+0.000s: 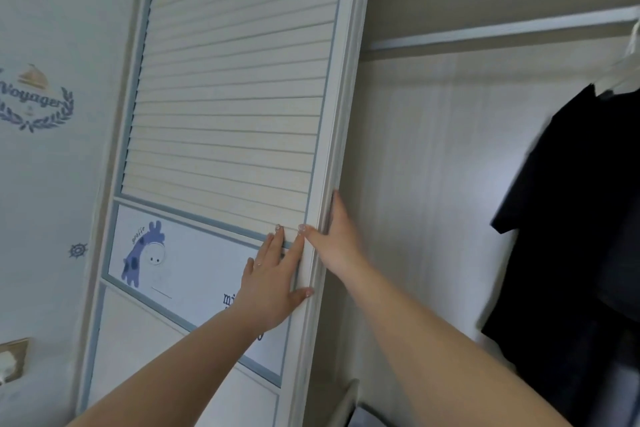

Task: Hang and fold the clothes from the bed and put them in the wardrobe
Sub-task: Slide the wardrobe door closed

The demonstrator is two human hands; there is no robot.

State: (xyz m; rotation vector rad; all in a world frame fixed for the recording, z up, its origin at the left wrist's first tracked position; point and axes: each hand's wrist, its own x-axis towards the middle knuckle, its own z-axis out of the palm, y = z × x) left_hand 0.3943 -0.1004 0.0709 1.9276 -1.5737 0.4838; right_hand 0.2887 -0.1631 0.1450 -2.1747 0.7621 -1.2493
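Note:
The white slatted wardrobe door (235, 87) fills the middle, with a giraffe picture panel lower down. My left hand (273, 281) lies flat on the door's front near its right edge, fingers straight. My right hand (334, 236) holds the door's right edge, thumb on the front face and fingers behind the edge. To the right, the wardrobe's inside is exposed. A black garment (568, 218) hangs there on a white hanger (623, 73) from the rail (502, 32).
A wall with a "Voyager" sticker (34, 100) and a wall socket (14, 359) lies left of the door. The wardrobe's pale back panel (433, 184) shows between the door and the hanging garment. A low white edge (346, 402) sits at the wardrobe's bottom.

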